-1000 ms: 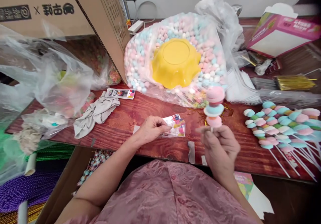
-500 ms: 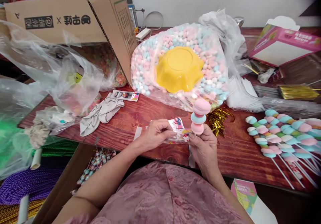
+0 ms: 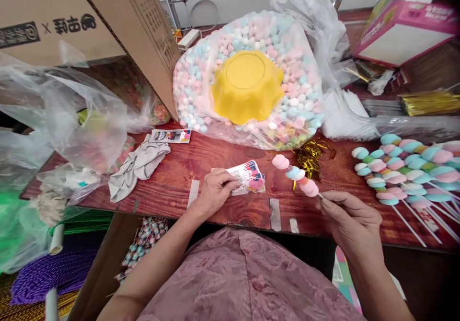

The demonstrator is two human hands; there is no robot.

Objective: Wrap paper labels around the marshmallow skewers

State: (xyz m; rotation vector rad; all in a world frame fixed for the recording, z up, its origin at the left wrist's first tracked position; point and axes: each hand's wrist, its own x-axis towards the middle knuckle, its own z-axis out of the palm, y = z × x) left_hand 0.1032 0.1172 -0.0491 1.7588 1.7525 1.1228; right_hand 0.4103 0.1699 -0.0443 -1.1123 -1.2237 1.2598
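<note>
My right hand (image 3: 354, 223) pinches the white stick of a marshmallow skewer (image 3: 296, 175), which is tilted up to the left. Pink marshmallows sit at its two ends, with blue and white ones between. My left hand (image 3: 217, 189) rests on the table with its fingers closed at the left edge of some printed plastic packets (image 3: 249, 175); the fingers partly cover that edge. Gold tinsel (image 3: 311, 158) lies just behind the skewer. To the right lies a pile of finished-looking marshmallow skewers (image 3: 413, 167).
A large clear bag of marshmallows (image 3: 194, 86) with a yellow bowl (image 3: 247, 86) upside down on it fills the back. A cardboard box (image 3: 143, 33) stands at left, near a grey cloth (image 3: 138, 167). White sleeves (image 3: 348, 115) and a pink carton (image 3: 406, 28) are at right.
My right hand has carried the skewer away from the packets to the right, tipping it over from upright. The packets now lie flat by my left hand. The camera view has shifted slightly.
</note>
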